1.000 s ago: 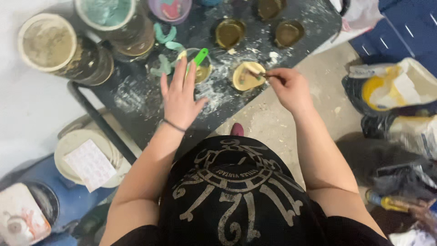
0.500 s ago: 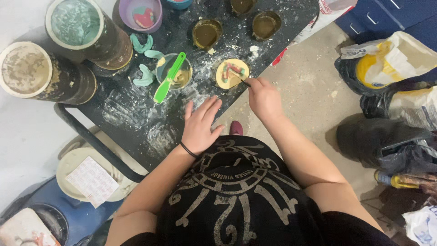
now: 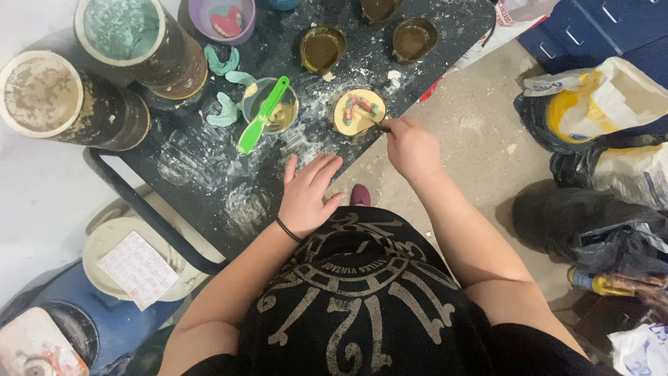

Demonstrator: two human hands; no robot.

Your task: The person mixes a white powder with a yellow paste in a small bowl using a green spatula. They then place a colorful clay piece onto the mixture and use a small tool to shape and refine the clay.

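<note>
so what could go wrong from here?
The round mould sits near the dark table's edge; a push from the right hand with its thin tool could slide it off. The green spatula lies tilted across a small cup and could tip out. The left hand rests on the powdery tabletop.

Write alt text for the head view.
Seen from above, a person's right hand works a thin tool in a small round yellow mould on a dusty black table, while the left hand rests flat. A green spatula lies across a cup nearby.
</note>
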